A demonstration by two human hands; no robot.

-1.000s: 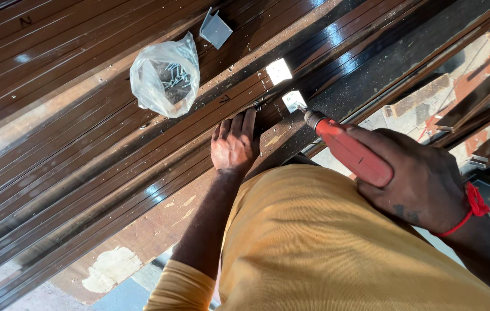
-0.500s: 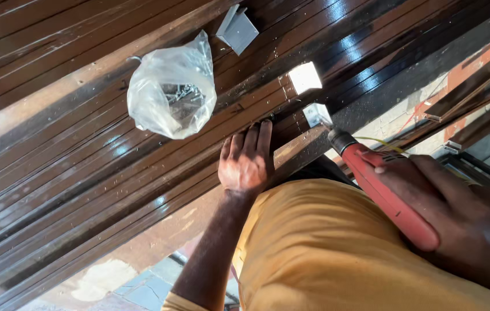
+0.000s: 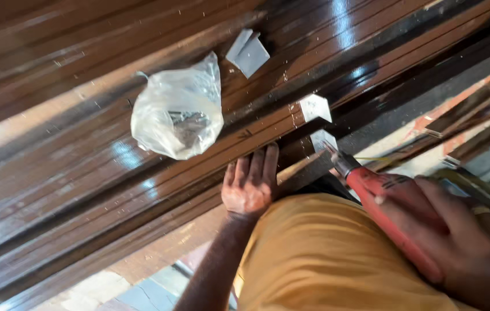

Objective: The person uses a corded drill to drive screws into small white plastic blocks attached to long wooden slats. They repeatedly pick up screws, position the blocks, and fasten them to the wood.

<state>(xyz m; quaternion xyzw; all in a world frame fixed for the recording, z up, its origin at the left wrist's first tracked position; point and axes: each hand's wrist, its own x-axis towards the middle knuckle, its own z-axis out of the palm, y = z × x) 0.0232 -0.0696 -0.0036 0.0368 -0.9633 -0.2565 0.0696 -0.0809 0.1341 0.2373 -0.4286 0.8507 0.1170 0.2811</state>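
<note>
My left hand (image 3: pixel 249 185) lies flat, fingers together, pressing on a glossy brown metal profile (image 3: pixel 158 190) of a long stack. My right hand (image 3: pixel 463 242) grips a red-handled screwdriver (image 3: pixel 386 207); its tip meets a small grey metal corner bracket (image 3: pixel 322 140) at the profile's end. A second bracket (image 3: pixel 315 107) sits just above it on the same end.
A clear plastic bag of screws (image 3: pixel 178 112) rests on the profiles above my left hand. A loose grey bracket (image 3: pixel 248 53) lies farther up. My yellow shirt (image 3: pixel 325 259) fills the lower middle. More framing and floor show at right (image 3: pixel 463 115).
The view has shifted and come closer. My right hand with the screwdriver has slid lower right while the tip stays at the bracket. My left hand keeps pressing the profile.
</note>
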